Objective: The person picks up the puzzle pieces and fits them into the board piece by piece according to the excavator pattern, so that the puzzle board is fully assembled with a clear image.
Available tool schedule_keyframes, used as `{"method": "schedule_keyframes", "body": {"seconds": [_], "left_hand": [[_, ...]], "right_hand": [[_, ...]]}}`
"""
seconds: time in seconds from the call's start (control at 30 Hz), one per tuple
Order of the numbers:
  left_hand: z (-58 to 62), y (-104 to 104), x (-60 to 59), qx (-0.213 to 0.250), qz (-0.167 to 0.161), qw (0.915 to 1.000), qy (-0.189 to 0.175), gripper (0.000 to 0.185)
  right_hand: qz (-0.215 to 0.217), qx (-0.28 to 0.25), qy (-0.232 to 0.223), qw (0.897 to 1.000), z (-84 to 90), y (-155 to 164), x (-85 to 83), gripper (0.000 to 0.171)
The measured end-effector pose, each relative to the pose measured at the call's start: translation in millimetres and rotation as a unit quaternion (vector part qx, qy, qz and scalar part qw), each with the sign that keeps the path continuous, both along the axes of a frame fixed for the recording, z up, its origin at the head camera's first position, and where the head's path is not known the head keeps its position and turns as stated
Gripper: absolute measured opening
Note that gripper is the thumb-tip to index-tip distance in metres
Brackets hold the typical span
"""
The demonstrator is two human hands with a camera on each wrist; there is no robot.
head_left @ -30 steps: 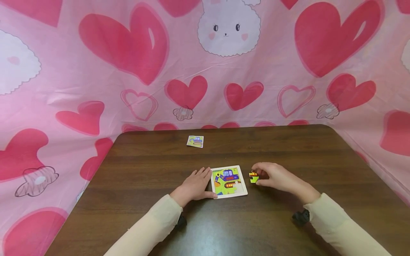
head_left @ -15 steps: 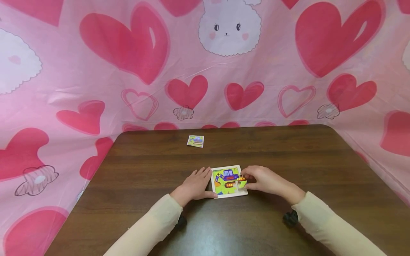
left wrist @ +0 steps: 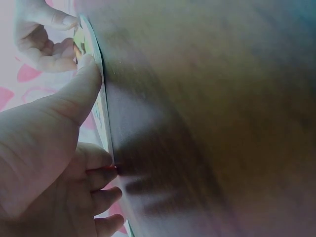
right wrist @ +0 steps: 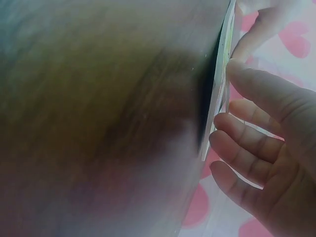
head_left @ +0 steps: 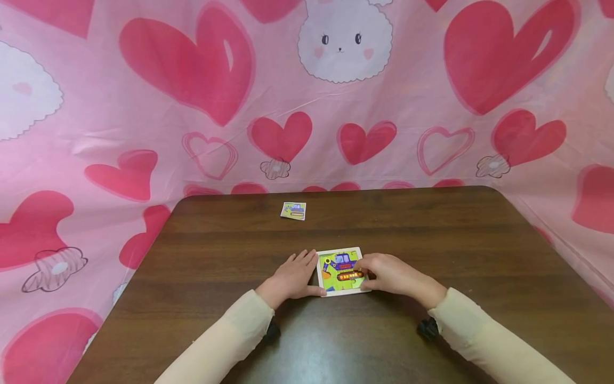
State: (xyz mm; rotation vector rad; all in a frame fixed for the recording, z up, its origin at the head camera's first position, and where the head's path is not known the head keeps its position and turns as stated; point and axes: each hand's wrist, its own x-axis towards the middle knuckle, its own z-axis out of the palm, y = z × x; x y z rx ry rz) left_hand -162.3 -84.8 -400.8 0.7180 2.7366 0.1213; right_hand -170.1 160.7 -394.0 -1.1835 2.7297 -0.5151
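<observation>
A square jigsaw puzzle in a white tray frame (head_left: 344, 293) lies on the table, showing a purple excavator on yellow-green. My left hand (head_left: 292, 278) lies along its left side with fingers extended, the thumb on the near left corner. In the left wrist view, that thumb (left wrist: 89, 81) presses the frame's edge. My right hand (head_left: 390, 274) is over the right side, thumb and forefinger holding a puzzle piece (head_left: 358, 276) with part of the orange track, down in the picture. Its fingers partly cover the piece. The right wrist view shows the right thumb (right wrist: 247, 79) at the frame's edge.
A small picture card (head_left: 293, 210) with the same excavator lies toward the back of the brown wooden table (head_left: 230, 229). Behind the table hangs a pink cloth (head_left: 408, 96) with red hearts.
My right hand has carried the puzzle piece from right of the frame leftward and down into the lower right of the picture. My left hand has stayed put.
</observation>
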Motion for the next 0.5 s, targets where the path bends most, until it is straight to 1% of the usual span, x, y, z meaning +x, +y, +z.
{"method": "schedule_keyframes", "body": {"seconds": [0.23, 0.33, 0.5], "left_hand": [[-0.8, 0.2, 0.3, -0.005, -0.002, 1.0000, 0.002, 0.092], [-0.9, 0.4, 0.4, -0.010, -0.004, 0.9999, 0.006, 0.092], [-1.2, 0.7, 0.6, -0.016, -0.008, 0.9998, 0.010, 0.092]], "right_hand": [[0.005, -0.008, 0.004, 1.000, -1.1, 1.8, 1.0, 0.034], [0.017, -0.008, 0.013, 1.000, -1.8, 3.6, 1.2, 0.028], [0.038, -0.003, 0.018, 0.999, -2.5, 6.0, 1.2, 0.015]]}}
